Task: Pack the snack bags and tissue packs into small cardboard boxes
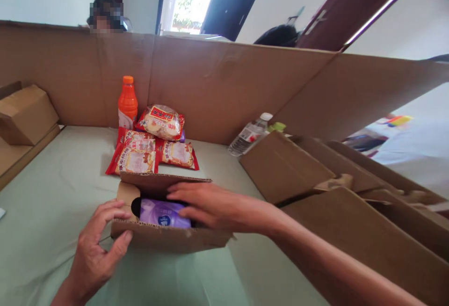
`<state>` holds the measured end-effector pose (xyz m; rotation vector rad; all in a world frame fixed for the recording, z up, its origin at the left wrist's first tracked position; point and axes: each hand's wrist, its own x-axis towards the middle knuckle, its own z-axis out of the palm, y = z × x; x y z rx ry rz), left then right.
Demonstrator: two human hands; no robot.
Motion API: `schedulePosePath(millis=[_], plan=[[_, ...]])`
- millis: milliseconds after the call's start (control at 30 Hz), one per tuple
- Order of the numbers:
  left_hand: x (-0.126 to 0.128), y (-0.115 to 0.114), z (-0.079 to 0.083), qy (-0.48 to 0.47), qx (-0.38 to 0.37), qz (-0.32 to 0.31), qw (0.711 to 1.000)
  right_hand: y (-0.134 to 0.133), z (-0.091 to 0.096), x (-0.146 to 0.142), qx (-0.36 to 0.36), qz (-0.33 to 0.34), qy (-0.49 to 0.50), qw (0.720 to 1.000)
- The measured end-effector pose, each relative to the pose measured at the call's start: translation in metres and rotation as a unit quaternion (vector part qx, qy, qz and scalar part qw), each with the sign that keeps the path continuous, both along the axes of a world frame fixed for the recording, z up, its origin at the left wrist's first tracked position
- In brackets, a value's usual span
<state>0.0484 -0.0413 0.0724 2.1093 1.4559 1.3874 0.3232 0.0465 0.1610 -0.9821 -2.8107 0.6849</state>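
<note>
A: Where's the purple packet [157, 210]?
B: Inside a small cardboard box [168, 240], top unfolded, on the pale green cloth [217, 273]. Packet lies at the box's nine-o'clock end, near a round dark cutout.
A: Hands?
B: Left hand [94, 245] at the box's eight o'clock, thumb by the near wall, fingers loosely bent over the end, not clenched. Firm grip on the cardboard or mere contact: cannot tell. Right hand [217, 205] reaches in from three o'clock, fingers stretched, thumb apart. Blurred; cannot tell if it grasps the packet.
A: Handling?
B: Packet reads as wrapped tissues, by my guess. Likely light, soft, slick on the film; would dent rather than break. Best hold: flat fingers along its twelve- and six-o'clock sides, gentle squeeze. Pinching the film alone might slip or tear.
A: And the box?
B: Thin corrugated board, probably light, stiff along the walls, weaker at the flaps. Hold low on the walls, at nine and three; raw edges may bend.
A: Surroundings, from the box?
B: Red snack packets [140, 161] at eleven, probably crushable. Orange bottle [128, 102] behind them, upright. Clear bottle [247, 137] at one, tilted.
</note>
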Motion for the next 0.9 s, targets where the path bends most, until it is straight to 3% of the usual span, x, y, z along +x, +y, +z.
schedulePosePath(millis=[100,167,233,333,500,633,733,900], plan=[[0.002,0.001,-0.003,-0.022,-0.023,0.030,0.999,-0.010,0.019,0.030,0.088,-0.094,0.113,0.985],[0.004,0.003,-0.005,-0.031,-0.029,0.051,0.998,-0.016,0.019,0.038,0.148,-0.127,0.144,0.970],[0.007,0.006,-0.005,-0.019,0.001,0.084,0.996,-0.021,0.007,0.034,0.170,-0.120,0.130,0.969],[0.007,0.010,-0.004,0.032,0.058,0.116,0.991,-0.030,-0.026,0.018,0.160,-0.074,0.074,0.982],[0.001,0.012,-0.005,0.054,-0.023,0.015,0.998,-0.050,-0.077,0.014,0.221,-0.092,0.101,0.966],[-0.012,0.020,-0.002,0.047,-0.036,-0.016,0.998,-0.054,-0.094,0.025,0.259,-0.124,0.130,0.949],[-0.024,0.033,0.003,0.044,-0.065,-0.095,0.992,-0.056,-0.107,0.030,0.276,-0.156,0.169,0.933],[-0.028,0.039,0.008,0.024,-0.139,-0.191,0.971,-0.069,-0.136,0.045,0.192,-0.282,0.211,0.916]])
